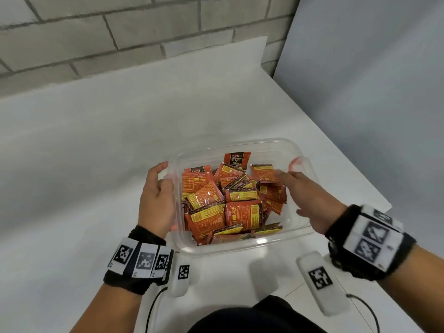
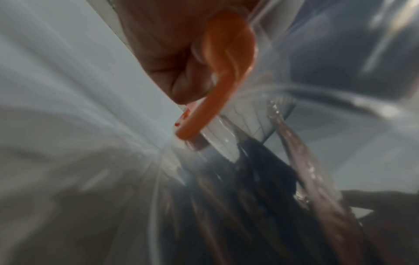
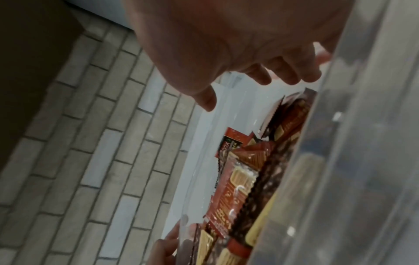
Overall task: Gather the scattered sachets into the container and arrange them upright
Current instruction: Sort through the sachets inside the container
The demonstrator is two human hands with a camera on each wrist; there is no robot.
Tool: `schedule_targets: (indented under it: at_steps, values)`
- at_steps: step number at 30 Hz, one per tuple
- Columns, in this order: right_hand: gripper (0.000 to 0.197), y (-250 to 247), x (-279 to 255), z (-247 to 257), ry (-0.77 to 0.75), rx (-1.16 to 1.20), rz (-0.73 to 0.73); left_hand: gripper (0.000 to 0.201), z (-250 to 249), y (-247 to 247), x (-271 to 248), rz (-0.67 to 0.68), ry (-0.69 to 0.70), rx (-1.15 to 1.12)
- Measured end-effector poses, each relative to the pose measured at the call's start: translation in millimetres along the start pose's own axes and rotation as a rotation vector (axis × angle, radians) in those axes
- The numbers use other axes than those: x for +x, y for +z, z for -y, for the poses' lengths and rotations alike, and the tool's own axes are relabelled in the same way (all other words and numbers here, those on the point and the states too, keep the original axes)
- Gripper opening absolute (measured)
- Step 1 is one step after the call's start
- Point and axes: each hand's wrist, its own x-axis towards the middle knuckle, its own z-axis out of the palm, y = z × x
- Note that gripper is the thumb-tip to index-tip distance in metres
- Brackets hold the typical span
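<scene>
The left hand (image 1: 157,200) grips the container (image 1: 240,247) at nine o'clock to steady it, while the open right hand (image 1: 310,200) reaches for jumbled sachets (image 1: 230,200).

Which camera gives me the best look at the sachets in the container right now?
Head view: the sachets lie jumbled in the clear container, seen whole from above. The right wrist view shows a few edge-on by the wall; the left wrist view is blurred, showing only dark shapes.

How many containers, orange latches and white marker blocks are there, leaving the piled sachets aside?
clear container: 1
orange latches: 2
white marker blocks: 3
Total: 6
The sachets overlap too much to count.
</scene>
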Motion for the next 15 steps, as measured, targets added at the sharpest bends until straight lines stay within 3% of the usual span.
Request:
schedule_targets:
  at_steps: [5, 15]
  values:
    - [0.062, 18, 12, 7, 0.165, 0.048, 0.069, 0.029, -1, -1, -2, 0.003, 0.009, 0.010]
    - [0.055, 73, 3, 12, -0.045, -0.092, 0.164, 0.028, -1, 0, -2, 0.014, -0.008, -0.039]
